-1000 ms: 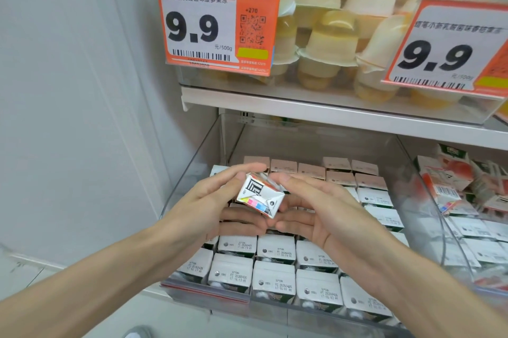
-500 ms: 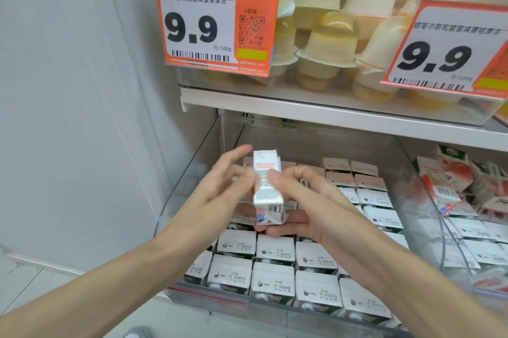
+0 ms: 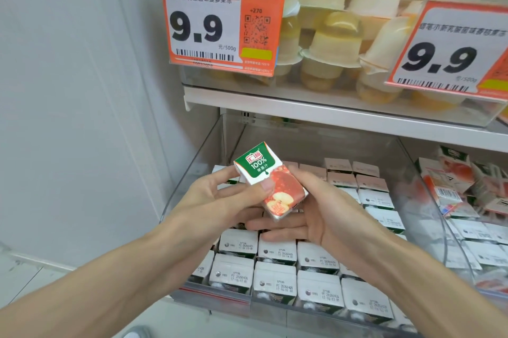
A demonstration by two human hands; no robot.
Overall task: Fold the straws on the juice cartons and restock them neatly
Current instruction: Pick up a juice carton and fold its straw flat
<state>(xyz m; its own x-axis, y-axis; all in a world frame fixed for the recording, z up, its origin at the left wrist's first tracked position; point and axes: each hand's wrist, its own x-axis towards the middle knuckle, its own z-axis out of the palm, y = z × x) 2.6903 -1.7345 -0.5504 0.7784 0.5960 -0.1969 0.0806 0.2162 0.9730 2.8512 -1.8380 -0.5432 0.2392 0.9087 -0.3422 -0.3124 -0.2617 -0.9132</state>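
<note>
A small apple juice carton (image 3: 270, 183), green on top and red with an apple picture below, is held tilted above the bin with its front face toward me. My left hand (image 3: 220, 200) grips it, thumb pressed on the front face and fingers behind its upper left side. My right hand (image 3: 316, 214) cups it from the right and below, fingers stretched under the carton. Its straw is hidden from view. Below, rows of upright cartons (image 3: 275, 277) fill a clear plastic bin (image 3: 192, 172), white tops showing date stamps.
A second clear bin on the right holds loosely piled cartons (image 3: 461, 192). Above, a white shelf (image 3: 330, 115) carries jelly cups (image 3: 332, 43) behind two orange 9.9 price tags (image 3: 220, 21). A white wall panel (image 3: 82, 90) stands on the left.
The carton has been turned in both hands, from its narrow white side facing me to its printed front, and now sits tilted slightly lower.
</note>
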